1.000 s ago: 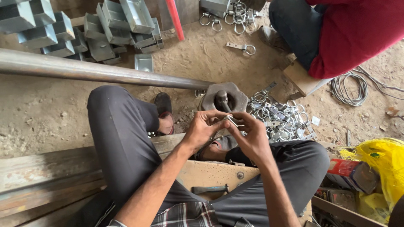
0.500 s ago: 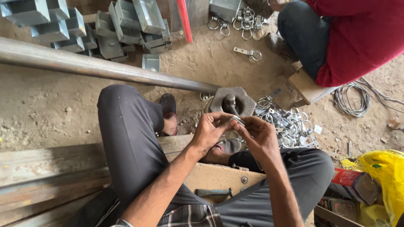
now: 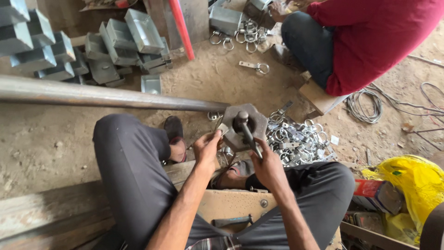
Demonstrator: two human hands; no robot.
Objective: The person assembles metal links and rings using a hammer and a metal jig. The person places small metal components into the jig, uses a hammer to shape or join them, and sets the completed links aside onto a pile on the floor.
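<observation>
Head view: hands have parted, right fingers [image 3: 257, 149] now gripping the dark handle [image 3: 247, 134] (left fingers [image 3: 213, 137] curled).

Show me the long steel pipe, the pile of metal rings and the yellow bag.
Pipe [image 3: 106, 95], head view, mid-length.
Rings [image 3: 296, 141], head view, pile centre.
Yellow bag [image 3: 411, 183], head view, upper side.

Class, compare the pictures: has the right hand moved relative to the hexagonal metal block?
Yes. The right hand has dropped from beside the left hand, in front of the block, to the dark handle.
</observation>
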